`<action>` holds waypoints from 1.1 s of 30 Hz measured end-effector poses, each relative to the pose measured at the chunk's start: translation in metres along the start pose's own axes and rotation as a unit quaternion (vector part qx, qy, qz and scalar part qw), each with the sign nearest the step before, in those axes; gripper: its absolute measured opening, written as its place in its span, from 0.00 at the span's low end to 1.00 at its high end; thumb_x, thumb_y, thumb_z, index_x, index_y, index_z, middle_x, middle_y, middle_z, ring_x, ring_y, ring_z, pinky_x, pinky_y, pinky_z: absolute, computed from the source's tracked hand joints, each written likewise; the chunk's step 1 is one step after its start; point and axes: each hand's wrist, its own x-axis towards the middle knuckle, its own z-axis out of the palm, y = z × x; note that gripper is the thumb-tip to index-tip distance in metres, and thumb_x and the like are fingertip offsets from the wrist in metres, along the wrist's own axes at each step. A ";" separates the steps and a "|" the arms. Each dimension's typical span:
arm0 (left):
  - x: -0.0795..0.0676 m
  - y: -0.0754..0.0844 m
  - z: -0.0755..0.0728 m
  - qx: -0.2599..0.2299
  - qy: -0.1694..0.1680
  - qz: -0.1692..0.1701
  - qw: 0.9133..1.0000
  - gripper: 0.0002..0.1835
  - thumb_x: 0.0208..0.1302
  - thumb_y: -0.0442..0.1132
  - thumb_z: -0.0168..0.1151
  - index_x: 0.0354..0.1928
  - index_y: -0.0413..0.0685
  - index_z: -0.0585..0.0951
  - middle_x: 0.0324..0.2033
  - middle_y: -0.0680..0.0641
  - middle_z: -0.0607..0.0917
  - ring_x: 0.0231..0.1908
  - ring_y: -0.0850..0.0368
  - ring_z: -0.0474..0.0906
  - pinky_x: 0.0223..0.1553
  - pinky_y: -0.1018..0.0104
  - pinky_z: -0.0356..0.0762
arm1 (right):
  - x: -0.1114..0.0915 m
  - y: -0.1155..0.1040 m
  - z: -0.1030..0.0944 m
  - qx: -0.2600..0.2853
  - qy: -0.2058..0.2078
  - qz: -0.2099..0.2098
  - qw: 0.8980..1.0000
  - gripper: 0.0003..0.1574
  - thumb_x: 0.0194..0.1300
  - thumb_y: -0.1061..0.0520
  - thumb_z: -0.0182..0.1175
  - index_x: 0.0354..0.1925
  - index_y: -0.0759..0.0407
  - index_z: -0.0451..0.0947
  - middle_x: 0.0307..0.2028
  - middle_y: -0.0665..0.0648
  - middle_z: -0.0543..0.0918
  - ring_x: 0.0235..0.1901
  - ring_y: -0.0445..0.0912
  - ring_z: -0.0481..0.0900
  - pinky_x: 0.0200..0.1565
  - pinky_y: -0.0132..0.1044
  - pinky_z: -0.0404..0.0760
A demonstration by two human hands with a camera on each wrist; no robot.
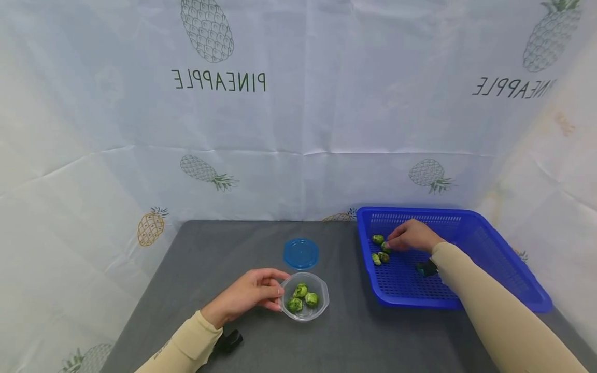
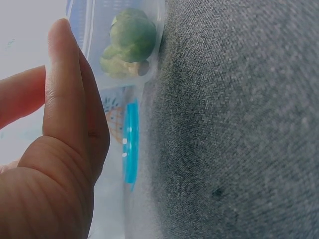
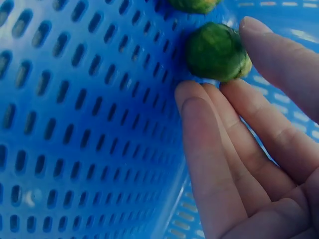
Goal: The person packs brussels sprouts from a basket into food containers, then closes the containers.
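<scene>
My left hand [image 1: 254, 291] holds the left side of a small clear plastic container [image 1: 325, 296], thumb and fingers at its rim. Inside it lie 3 green Brussels sprouts [image 1: 311, 299]; the left wrist view shows some through the container wall [image 2: 92, 69]. Over at the right, my right hand [image 1: 414, 237] reaches into a blue plastic basket [image 1: 406, 300]. Its thumb and fingertips pinch one Brussels sprout [image 3: 214, 52] near the basket's left wall. Another sprout [image 3: 197, 4] is partly cut off at the top of the right wrist view.
Behind the container, a round blue lid [image 1: 300, 254] lies flat on the grey tabletop [image 1: 224, 248]. A few other sprouts [image 1: 378, 239] rest along the basket's left side. A white curtain [image 1: 298, 119] with pineapple prints hangs at the table's back edge.
</scene>
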 end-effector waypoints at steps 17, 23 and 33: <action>0.001 0.001 0.003 0.002 0.000 0.000 1.000 0.28 0.79 0.39 0.66 0.75 0.36 0.74 0.43 0.42 0.87 0.40 0.54 0.87 0.47 0.59 0.94 | -0.012 0.003 -0.008 -0.005 -0.007 0.001 1.000 0.25 0.73 0.50 0.71 0.59 0.65 0.88 0.55 0.65 0.91 0.54 0.58 0.91 0.56 0.57 0.91; -0.003 0.000 0.001 0.006 0.005 -0.001 1.000 0.29 0.78 0.39 0.67 0.75 0.36 0.74 0.43 0.43 0.88 0.40 0.54 0.87 0.47 0.59 0.95 | -0.028 -0.014 -0.014 0.027 -0.009 -0.012 1.000 0.26 0.75 0.50 0.69 0.62 0.66 0.86 0.57 0.65 0.90 0.56 0.58 0.91 0.62 0.60 0.88; -0.001 0.002 0.002 0.004 0.004 -0.002 1.000 0.28 0.79 0.38 0.66 0.75 0.36 0.74 0.42 0.44 0.87 0.40 0.54 0.87 0.47 0.59 0.94 | -0.064 -0.057 -0.009 0.053 -0.001 -0.051 0.997 0.28 0.75 0.46 0.70 0.63 0.61 0.86 0.61 0.62 0.89 0.58 0.56 0.90 0.66 0.59 0.86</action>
